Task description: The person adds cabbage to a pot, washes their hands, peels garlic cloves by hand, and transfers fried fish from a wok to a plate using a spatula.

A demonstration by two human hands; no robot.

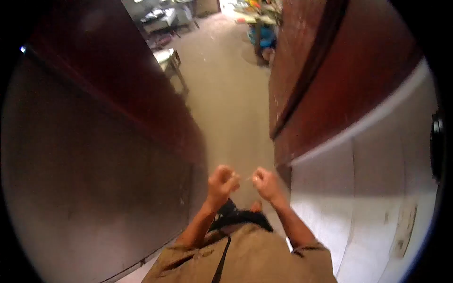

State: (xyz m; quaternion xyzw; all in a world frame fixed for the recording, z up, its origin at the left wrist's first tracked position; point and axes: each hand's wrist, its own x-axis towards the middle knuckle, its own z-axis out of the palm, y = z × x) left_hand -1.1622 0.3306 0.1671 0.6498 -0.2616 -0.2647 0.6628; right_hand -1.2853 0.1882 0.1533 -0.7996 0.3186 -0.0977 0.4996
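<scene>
1. So, we've got both hands up in front of our middle: left hand and right hand, apart at about the same height.
2. Fingers on both are curled inward. Too blurry for us to tell whether either one is really pinching anything.
3. Between them, just beside our right fingertips, there's a faint pale sliver. Can't make out what it is, or whether it reaches our left fingers.
4. Key bit: it sits to the left of our right-hand grip, long axis seemingly running sideways across the gap. Right hand's the nearer one, for sure.
5. Beyond our grip, floor stretches away between dark red panels, with a cluttered table far off. White boards stand right of our right forearm.
</scene>
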